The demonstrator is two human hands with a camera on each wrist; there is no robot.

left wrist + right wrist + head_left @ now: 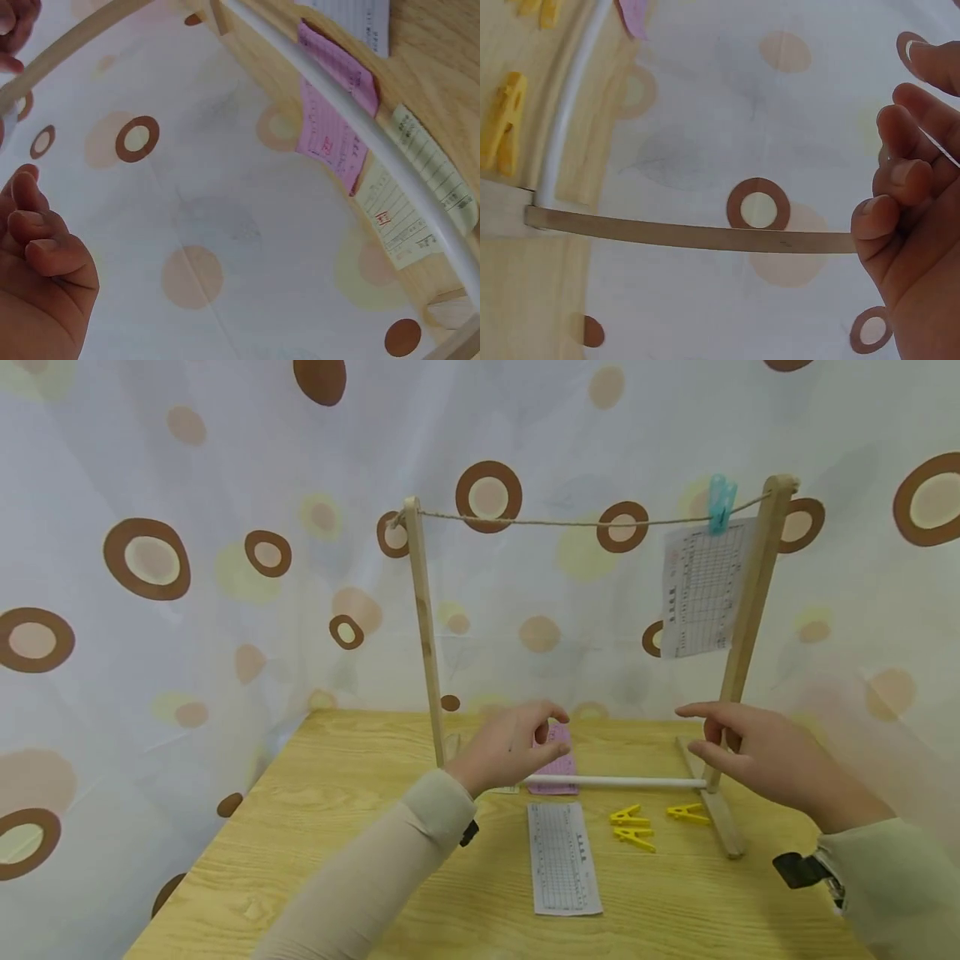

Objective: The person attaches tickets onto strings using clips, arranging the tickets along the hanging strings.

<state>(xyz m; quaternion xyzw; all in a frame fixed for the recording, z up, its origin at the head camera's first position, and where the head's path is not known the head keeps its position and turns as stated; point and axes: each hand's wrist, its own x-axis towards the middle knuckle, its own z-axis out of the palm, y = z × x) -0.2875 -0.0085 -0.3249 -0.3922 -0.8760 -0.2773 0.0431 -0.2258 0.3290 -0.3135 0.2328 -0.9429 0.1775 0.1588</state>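
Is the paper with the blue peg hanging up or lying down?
Hanging: the blue peg clips the paper to the string.

Both forearms, in beige sleeves, reach forward from the bottom of the head view. The left hand [517, 743] hovers just left of centre, palm down, fingers loosely curled and holding nothing. The right hand [757, 747] sits right of centre at about the same height, index finger and thumb extended leftward and slightly apart, the other fingers bent. A dark strap shows at each wrist.
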